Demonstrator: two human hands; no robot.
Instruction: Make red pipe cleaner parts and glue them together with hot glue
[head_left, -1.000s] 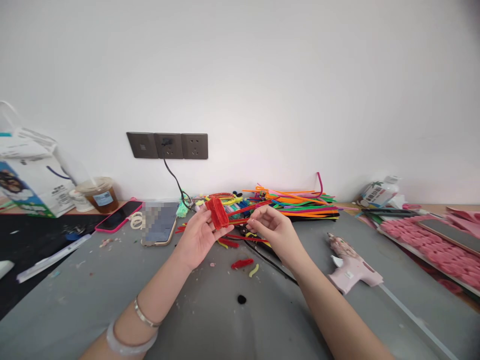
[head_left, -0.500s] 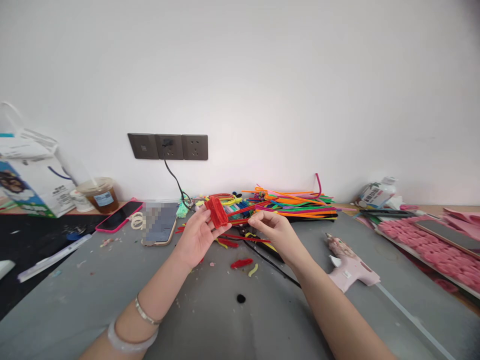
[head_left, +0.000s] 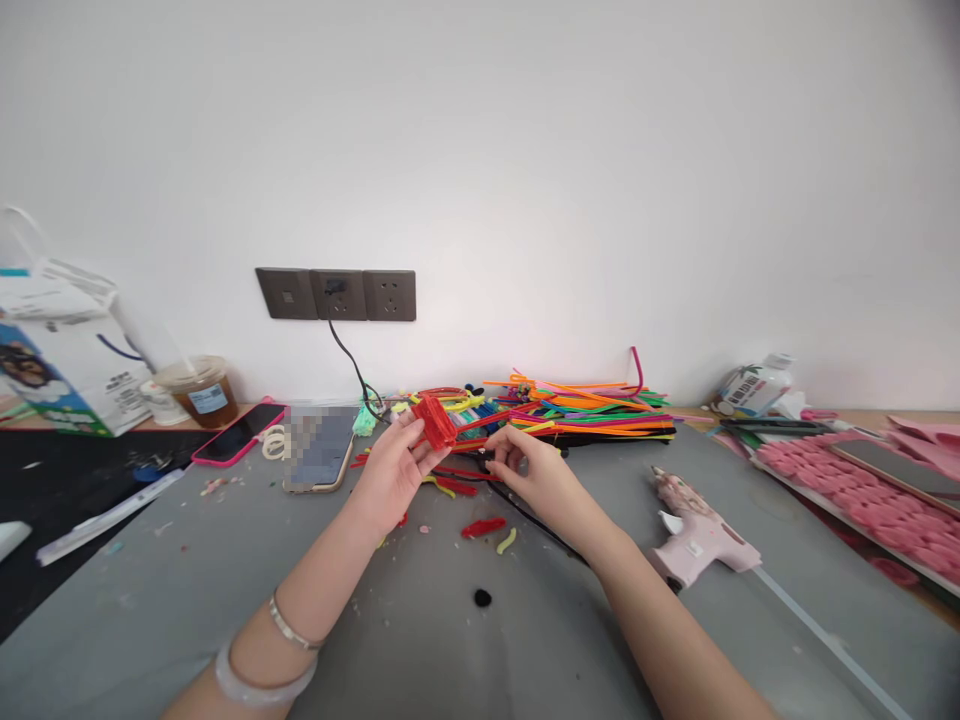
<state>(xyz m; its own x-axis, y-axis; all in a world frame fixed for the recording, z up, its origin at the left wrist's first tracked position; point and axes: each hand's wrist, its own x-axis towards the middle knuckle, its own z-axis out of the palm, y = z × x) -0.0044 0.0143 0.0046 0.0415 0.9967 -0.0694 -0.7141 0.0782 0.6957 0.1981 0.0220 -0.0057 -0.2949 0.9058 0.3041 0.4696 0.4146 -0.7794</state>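
Note:
My left hand [head_left: 394,470] is raised above the grey table [head_left: 225,580], fingers closed on a flat red bundle of wound pipe cleaner [head_left: 433,420]. A red pipe cleaner strand [head_left: 480,441] runs from the bundle to my right hand [head_left: 534,470], which pinches its far part just right of the bundle. Behind both hands lies a heap of coloured pipe cleaners [head_left: 577,405] against the wall. Short red and yellow offcuts [head_left: 484,527] lie on the table below my hands.
A pink glue gun [head_left: 694,530] lies right of my right arm, its black cord running to the wall sockets [head_left: 335,294]. Two phones [head_left: 319,447] and an iced drink cup [head_left: 197,389] sit at the left. Pink foam sheets [head_left: 855,490] fill the right edge.
My right hand has slid left along the red strand and dropped lower, closer to the bundle. My left hand has tipped the bundle slightly and stays in place.

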